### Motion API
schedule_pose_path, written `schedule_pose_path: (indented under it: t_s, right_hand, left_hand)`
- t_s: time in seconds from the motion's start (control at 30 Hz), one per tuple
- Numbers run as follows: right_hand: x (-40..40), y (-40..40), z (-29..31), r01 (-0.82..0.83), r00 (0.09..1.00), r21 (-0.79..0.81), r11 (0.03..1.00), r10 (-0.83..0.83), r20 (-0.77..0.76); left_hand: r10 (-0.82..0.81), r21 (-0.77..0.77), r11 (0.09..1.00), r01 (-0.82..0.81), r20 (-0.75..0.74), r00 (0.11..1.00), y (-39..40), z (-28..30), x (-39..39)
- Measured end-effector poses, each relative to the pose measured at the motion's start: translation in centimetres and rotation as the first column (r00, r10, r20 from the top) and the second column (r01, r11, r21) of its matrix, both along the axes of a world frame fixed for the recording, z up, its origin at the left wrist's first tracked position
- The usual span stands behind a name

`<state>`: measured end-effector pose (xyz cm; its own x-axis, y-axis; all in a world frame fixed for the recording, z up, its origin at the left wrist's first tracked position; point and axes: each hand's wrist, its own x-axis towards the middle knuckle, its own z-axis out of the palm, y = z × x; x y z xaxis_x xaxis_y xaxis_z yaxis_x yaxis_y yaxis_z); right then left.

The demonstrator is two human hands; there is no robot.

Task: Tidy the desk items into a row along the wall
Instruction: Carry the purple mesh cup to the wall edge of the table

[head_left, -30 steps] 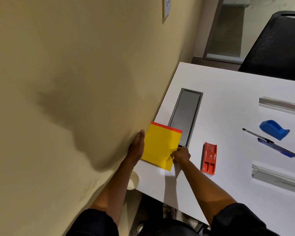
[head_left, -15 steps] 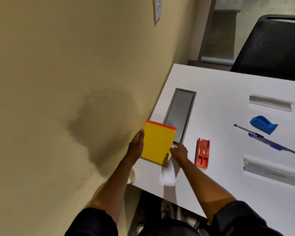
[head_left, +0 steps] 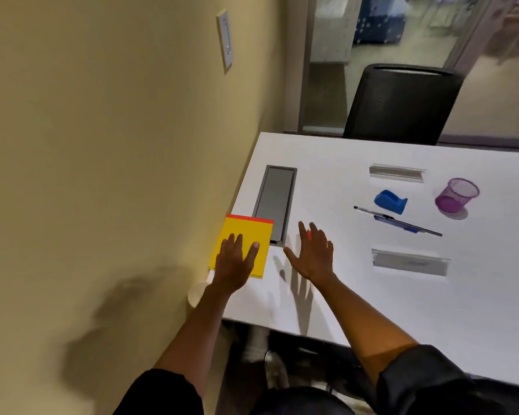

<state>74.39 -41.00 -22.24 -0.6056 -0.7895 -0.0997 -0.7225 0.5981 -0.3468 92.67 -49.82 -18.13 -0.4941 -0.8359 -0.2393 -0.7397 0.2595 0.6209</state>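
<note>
Head view: left hand point(head_left: 233, 265) lies flat, fingers straight, on the yellow notepad point(head_left: 242, 238) at the counter point(head_left: 342, 289) edge by the wall, lower centre; right hand point(head_left: 313, 255) hovers spread wide beside it.

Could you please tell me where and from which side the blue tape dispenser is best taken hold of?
Probably across the rounded hump of the blue plastic tape dispenser, coming from above with fingers on its two long flanks: it sits upright, clear of the black pen lying just in front.
</note>
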Motion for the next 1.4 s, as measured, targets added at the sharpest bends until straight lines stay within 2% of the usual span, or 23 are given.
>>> schedule_pose_path:
  t_s: [0.2, 0.37, 0.57, 0.67, 1.0, 1.07, 1.4]
  right_hand:
    - [1.6, 6.9, 2.2, 0.026, 0.988, 0.002, 1.000, -0.026, -0.155]
    - [2.3, 13.9, 4.1, 0.086, 0.980, 0.015, 0.996, -0.082, -0.180]
    - [0.9, 21.6, 6.7, 0.212, 0.955, -0.006, 0.977, -0.208, -0.211]
    - [-0.8, 25.5, 7.8, 0.265, 0.940, -0.025, 0.964, -0.264, -0.216]
    - [-9.3, 39.7, 9.4, 0.462, 0.854, -0.064, 0.884, -0.463, -0.237]
    - [-10.4, 41.5, 9.4, 0.464, 0.853, -0.060, 0.884, -0.464, -0.238]
    - [-24.8, 59.0, 8.9, 0.540, 0.813, -0.044, 0.840, -0.534, -0.233]
  left_hand:
    - [-0.109, -0.154, 0.979, 0.131, 0.142, 0.984, 6.7, 0.9, 2.1]
    - [-0.163, -0.160, 0.969, 0.188, 0.155, 0.974, 12.4, 1.9, 2.8]
    - [-0.278, -0.175, 0.939, 0.296, 0.123, 0.953, 18.1, 4.0, -0.4]
    - [-0.351, -0.182, 0.914, 0.361, 0.089, 0.932, 21.0, 4.8, -3.0]
    - [-0.557, -0.173, 0.803, 0.571, 0.127, 0.821, 32.1, 5.2, -14.3]
    - [-0.561, -0.176, 0.799, 0.575, 0.129, 0.818, 33.5, 5.3, -15.9]
    - [-0.632, -0.157, 0.746, 0.648, 0.139, 0.762, 50.8, 4.4, -32.7]
